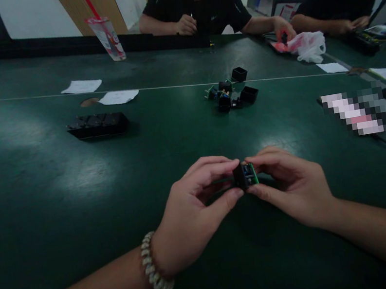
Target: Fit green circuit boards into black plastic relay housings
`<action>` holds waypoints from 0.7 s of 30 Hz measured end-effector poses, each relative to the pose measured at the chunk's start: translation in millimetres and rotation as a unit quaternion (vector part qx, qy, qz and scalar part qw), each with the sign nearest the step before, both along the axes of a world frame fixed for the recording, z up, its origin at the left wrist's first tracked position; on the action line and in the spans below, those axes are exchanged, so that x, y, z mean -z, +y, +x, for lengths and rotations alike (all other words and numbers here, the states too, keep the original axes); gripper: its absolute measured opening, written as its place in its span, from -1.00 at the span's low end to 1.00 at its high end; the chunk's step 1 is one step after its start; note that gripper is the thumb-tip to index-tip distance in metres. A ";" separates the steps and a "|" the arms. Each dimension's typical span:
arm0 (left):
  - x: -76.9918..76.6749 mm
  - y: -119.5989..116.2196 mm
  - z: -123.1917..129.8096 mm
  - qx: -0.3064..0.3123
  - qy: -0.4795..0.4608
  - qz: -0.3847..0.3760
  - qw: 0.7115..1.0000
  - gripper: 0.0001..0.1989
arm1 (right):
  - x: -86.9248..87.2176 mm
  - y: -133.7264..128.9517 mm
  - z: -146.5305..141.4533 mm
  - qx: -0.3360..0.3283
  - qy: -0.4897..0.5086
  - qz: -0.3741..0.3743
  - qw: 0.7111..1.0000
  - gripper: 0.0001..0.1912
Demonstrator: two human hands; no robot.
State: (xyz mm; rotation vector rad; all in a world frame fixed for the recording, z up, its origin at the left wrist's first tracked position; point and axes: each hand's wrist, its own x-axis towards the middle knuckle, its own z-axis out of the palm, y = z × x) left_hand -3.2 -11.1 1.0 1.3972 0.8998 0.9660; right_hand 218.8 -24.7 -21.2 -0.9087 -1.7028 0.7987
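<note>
Left hand [192,208]: ours, pinching the black case [239,177].
Right hand [294,184]: ours, pinching the green board [255,173], partly in the case.
Beyond our hands: loose parts [231,93] on the table [57,197]; 2 papers [119,96] near the black block [98,126].

Black square housing [240,177], upright on its side, green-edged circuit board [253,174] partly inside, both above green table [208,280]

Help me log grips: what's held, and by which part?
Left hand: black housing, by its near and far edges. Right hand: green board, likewise.
</note>
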 end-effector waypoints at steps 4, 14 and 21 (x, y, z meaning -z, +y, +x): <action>3.5 1.0 2.6 0.022 -0.073 -0.066 0.995 -0.67 | 0.0 -0.3 -2.6 0.029 -0.035 0.043 0.998 -0.62; 3.2 3.2 2.4 0.034 -0.088 -0.124 0.988 -0.65 | -1.9 0.4 -2.0 0.046 -0.069 0.079 0.993 -0.63; 2.0 5.1 3.2 0.024 -0.069 -0.144 0.987 -0.70 | -2.9 -0.9 -0.6 0.068 -0.094 0.105 0.988 -0.59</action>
